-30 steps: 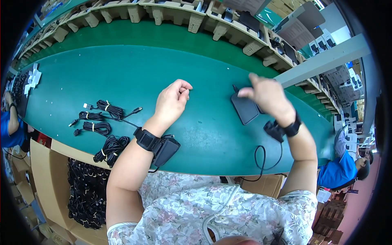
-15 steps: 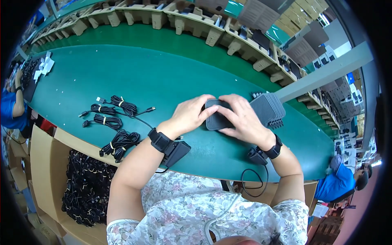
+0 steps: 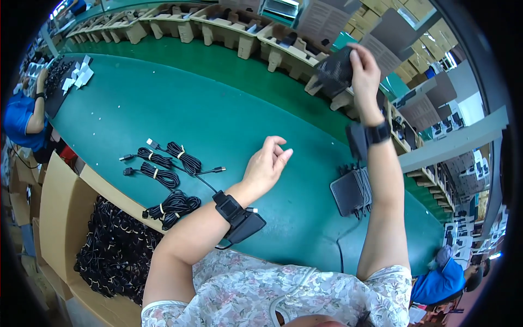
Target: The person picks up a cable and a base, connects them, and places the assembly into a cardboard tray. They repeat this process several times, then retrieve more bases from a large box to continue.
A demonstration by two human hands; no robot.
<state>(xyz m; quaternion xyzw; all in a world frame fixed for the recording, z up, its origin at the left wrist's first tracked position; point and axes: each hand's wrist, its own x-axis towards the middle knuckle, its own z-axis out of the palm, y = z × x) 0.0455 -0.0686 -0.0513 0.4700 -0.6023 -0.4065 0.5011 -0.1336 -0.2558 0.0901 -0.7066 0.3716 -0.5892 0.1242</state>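
Note:
My right hand point(image 3: 366, 76) is raised over the far side of the green table, closed around a flat, square dark grey pad point(image 3: 335, 71). The pad is smeared by motion and hangs above the moulded trays. Over the middle of the table my left hand point(image 3: 266, 166) holds nothing; its fingers are loosely bent, with thumb and forefinger apart. Similar dark square pads point(image 3: 348, 193) lie on the table below my right forearm, with short black cables and plugs about them. Left of my left hand are several banded black cable coils point(image 3: 184, 158).
Moulded cardboard trays point(image 3: 226, 32) with dark parts line the far side. A carton point(image 3: 57, 218) of many bundled cables stands at the lower left. A grey post point(image 3: 452, 139) crosses at the right. A person in blue point(image 3: 24, 117) works at far left, another point(image 3: 444, 278) sits at lower right.
Both hands were together on the pad over the table. My left hand has let go, and my right hand has carried the pad up and away toward the trays. The view has shifted somewhat.

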